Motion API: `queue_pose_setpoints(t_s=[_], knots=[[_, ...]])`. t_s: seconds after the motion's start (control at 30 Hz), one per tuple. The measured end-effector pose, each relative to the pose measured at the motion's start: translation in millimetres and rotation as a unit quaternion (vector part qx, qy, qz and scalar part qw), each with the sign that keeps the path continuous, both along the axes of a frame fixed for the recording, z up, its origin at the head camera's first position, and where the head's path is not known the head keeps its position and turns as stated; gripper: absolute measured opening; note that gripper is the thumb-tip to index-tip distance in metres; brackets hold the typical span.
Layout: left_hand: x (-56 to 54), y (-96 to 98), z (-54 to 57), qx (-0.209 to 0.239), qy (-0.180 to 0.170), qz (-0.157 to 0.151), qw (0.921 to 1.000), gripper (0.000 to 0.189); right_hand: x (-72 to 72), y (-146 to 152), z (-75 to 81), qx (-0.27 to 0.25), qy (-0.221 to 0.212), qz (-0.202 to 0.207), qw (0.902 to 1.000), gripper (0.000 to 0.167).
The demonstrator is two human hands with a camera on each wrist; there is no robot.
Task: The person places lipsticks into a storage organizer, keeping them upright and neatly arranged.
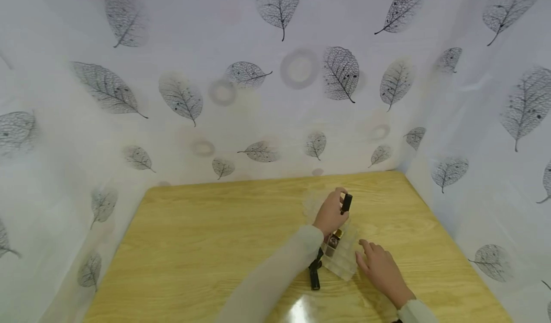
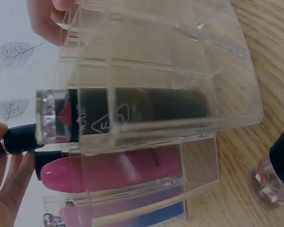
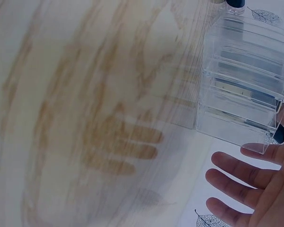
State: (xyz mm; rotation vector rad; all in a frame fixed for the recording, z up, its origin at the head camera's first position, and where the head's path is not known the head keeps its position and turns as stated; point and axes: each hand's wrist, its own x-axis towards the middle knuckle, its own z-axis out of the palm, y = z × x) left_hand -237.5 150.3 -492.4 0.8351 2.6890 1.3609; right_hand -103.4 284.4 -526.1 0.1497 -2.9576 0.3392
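My left hand [image 1: 331,214] pinches a black lipstick tube [image 1: 346,203] above a clear plastic organizer [image 1: 344,261]. In the left wrist view, a gold ring circles the middle of that tube. Standing in the organizer's slots are a black lettered tube [image 2: 151,106], a glossy pink tube [image 2: 118,168] and a purple-and-blue tube [image 2: 146,213]. My right hand [image 1: 380,270] is beside the organizer's right side, fingers loosely extended. In the right wrist view, its forefinger [image 3: 265,152] lies right at the organizer's edge, while the other fingers are spread apart.
Black cosmetic tubes [image 1: 315,277] lie on the wooden table [image 1: 206,246] just left of the organizer. One has a clear end [image 2: 267,187] in the left wrist view. A leaf-printed white curtain [image 1: 275,107] borders the table's back and sides.
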Motion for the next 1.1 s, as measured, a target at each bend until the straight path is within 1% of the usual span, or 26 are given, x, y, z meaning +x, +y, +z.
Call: queue_pose_setpoints(t_s=[0.13, 0.33, 0.43, 0.53, 0.67, 0.8, 0.87, 1.0, 1.07, 1.1], knots=[[1.6, 0.7, 1.7, -0.024, -0.005, 0.0, 0.9997, 0.052, -0.5, -0.8, 0.9, 0.001, 0.009, 0.006, 0.9999, 0.031], [1.1, 3.4, -1.4, -0.059, 0.008, 0.004, 0.9982, 0.05, -0.8, -1.3, 2.4, 0.007, 0.011, 0.007, 0.9999, 0.03], [1.9, 3.3, -1.3, -0.071, 0.018, 0.005, 0.9973, 0.045, -0.9, -1.4, 2.5, 0.006, 0.011, 0.007, 0.9999, 0.03], [3.9, 2.4, 0.2, -0.094, 0.029, 0.002, 0.9951, 0.037, -0.9, -1.2, 2.3, 0.005, 0.011, 0.007, 0.9999, 0.031], [6.7, 2.1, 0.4, -0.135, 0.038, 0.001, 0.9902, 0.026, -0.9, -0.8, 2.3, 0.007, 0.011, 0.008, 0.9999, 0.031], [8.4, 3.1, -1.4, -0.188, 0.064, 0.003, 0.9801, 0.013, -0.7, -0.4, 2.9, 0.008, 0.01, 0.007, 0.9999, 0.031], [8.8, 3.8, -2.5, -0.208, 0.08, 0.002, 0.9749, 0.012, -0.8, -0.3, 3.1, 0.008, 0.009, 0.006, 0.9999, 0.03], [9.1, 2.2, -4.7, -0.219, 0.102, 0.004, 0.9703, 0.02, -0.1, -0.2, 2.6, 0.007, 0.006, 0.005, 0.9999, 0.031], [9.7, -1.6, -1.8, -0.217, 0.108, 0.009, 0.9702, 0.022, 0.4, -0.3, 2.2, 0.006, 0.004, 0.004, 1.0, 0.031], [10.3, -4.8, 1.5, -0.215, 0.109, 0.011, 0.9704, 0.023, 0.7, -0.3, 1.9, 0.005, 0.003, 0.003, 1.0, 0.031]])
